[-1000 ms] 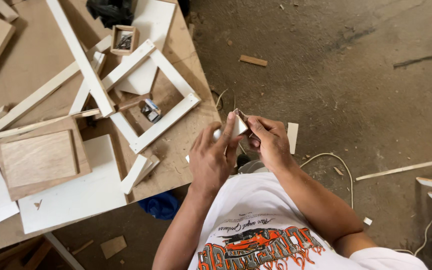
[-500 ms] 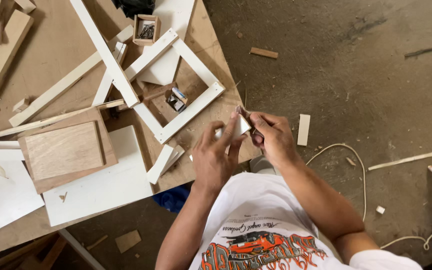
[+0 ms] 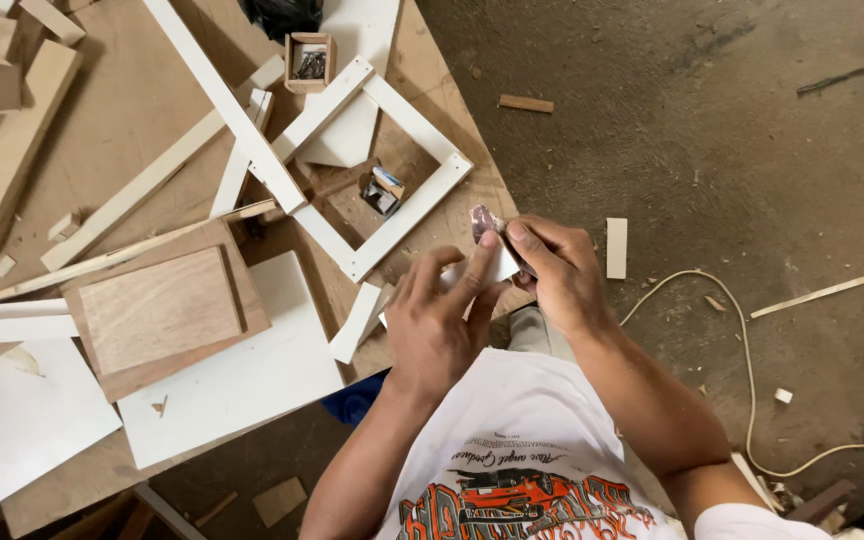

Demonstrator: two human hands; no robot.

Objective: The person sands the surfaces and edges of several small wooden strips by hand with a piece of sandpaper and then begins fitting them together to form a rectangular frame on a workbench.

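My left hand (image 3: 440, 322) and my right hand (image 3: 559, 268) meet just off the workbench's near edge, in front of my chest. Between them is a small white wooden piece (image 3: 503, 266), gripped by the left fingers. The right thumb and fingers pinch a small reddish-brown sheet (image 3: 481, 220), like sandpaper, against the top end of that piece. Most of the white piece is hidden by the fingers. A square white frame (image 3: 396, 224) lies on the bench just beyond the hands.
The plywood workbench (image 3: 122, 150) holds white strips, a brown board (image 3: 157, 310), white panels (image 3: 242, 385) and a small wooden box of screws (image 3: 309, 60). A small dark object (image 3: 382, 192) sits inside the frame. On the dirt floor lie a pale cord (image 3: 747, 350) and wood scraps (image 3: 616, 247).
Both hands stay together on the white piece; the sheet under the right fingers has slid slightly along it. The view has shifted, so the bench appears further right and lower.
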